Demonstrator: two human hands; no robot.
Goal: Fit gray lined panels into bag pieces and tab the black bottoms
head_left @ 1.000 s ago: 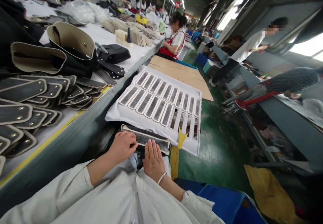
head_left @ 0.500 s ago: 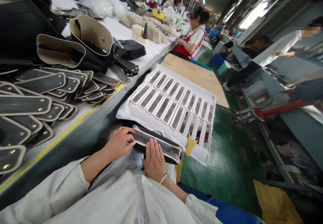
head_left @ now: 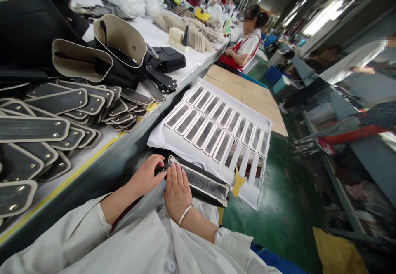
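"Strip (head_left: 206, 180) w/ the pale edge, where's it at?"

"On top of the black piece (head_left: 201, 195), just this side of the white frame (head_left: 161, 139)."

"How far along, approx?"

"1 strip is set on the black piece, lined up w/ its long side. Can't tell if it's stuck down yet. Lots of other strips (head_left: 213, 141) sit on the frame in 2 rows, so prob. much left. Front row has bare gaps at its R end."

"OK, R hand (head_left: 177, 191)?"

"Flat, fingers straight & side by side, on the strip near its L end. Not gripping. The rest of the strip sticks out past them to the R, w/ no hand on it."

"& L hand (head_left: 147, 177)?"

"Fingers bent, small gap btwn thumb & tips, right by the L end of the black piece. Can't tell if it's pinching the edge or just resting there."
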